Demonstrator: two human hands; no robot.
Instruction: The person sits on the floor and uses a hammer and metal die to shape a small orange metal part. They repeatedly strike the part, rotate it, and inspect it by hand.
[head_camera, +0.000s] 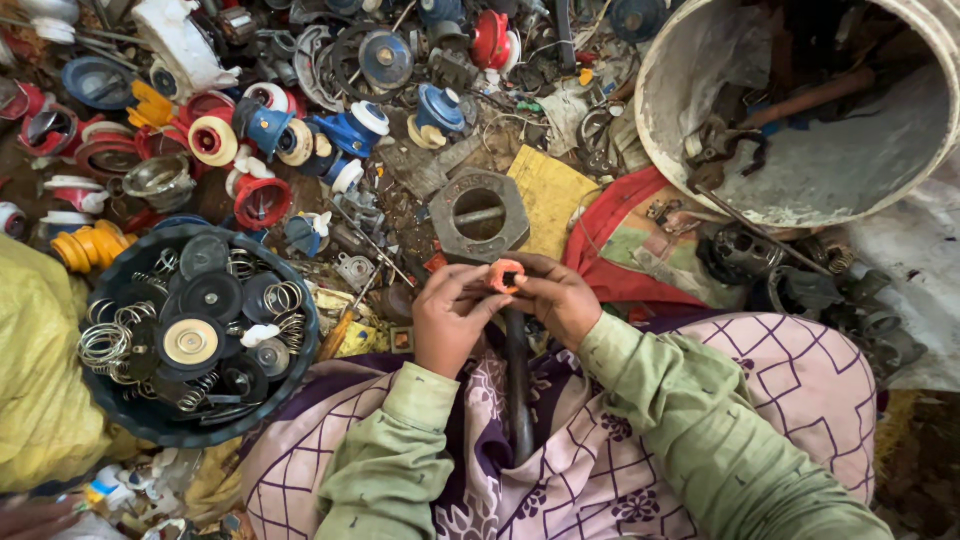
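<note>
Orange ring (506, 275) pinched between both hands, left hand (450, 318) and right hand (556, 297), each grip tight.

Ground (400, 215): bare dirt, almost wholly covered by scrap. At 10 to 12 o'clock, a dense scatter of red, blue and white plastic pump parts (270, 140) is seen, mixed with dark metal rings. At 9 o'clock, a round black basin (300, 300) is set down, filled with springs and black discs. A yellow ribbed piece (90, 245) lies just beside its rim. At centre, a grey hexagonal metal flange (445, 235) lies next to a yellow sheet (550, 190). At 2 o'clock, a large white bucket (660, 60) stands. A red cloth (610, 270) is spread near it.
</note>
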